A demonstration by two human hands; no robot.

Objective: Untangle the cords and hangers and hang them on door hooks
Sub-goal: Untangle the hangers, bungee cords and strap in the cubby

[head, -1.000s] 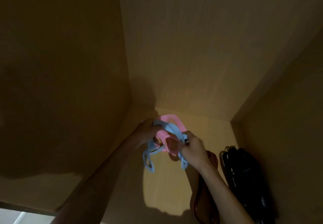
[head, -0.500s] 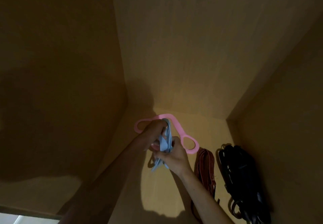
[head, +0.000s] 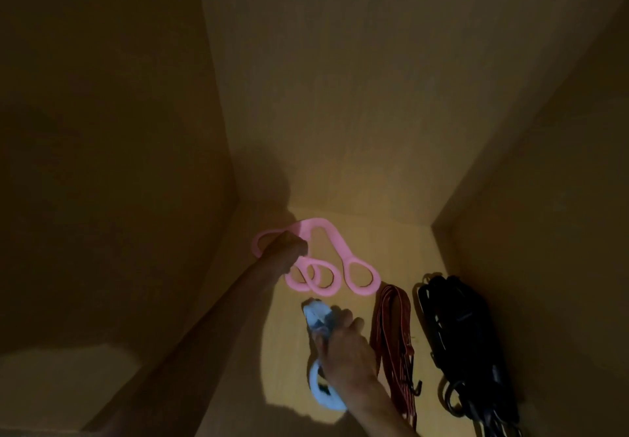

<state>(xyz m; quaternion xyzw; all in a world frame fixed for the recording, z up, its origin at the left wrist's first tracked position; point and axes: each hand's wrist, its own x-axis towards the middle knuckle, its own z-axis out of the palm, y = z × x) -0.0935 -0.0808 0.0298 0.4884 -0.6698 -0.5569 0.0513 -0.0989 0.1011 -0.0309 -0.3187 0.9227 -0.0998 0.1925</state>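
My left hand [head: 284, 252] clamped the pink hangers [head: 360, 276] near the top edge of the door [head: 279, 351]; my right hand [head: 343, 348] gripped the blue hangers [head: 318, 317] lower down. Holding both bundles apart seemed wisest.

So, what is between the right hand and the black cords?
The red cords hang there, beside the right hand holding the blue hanger; the head view shows it.

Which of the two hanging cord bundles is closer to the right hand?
The red cord bundle, directly beside the right hand; the black cord bundle hangs farther right, beyond the red one.
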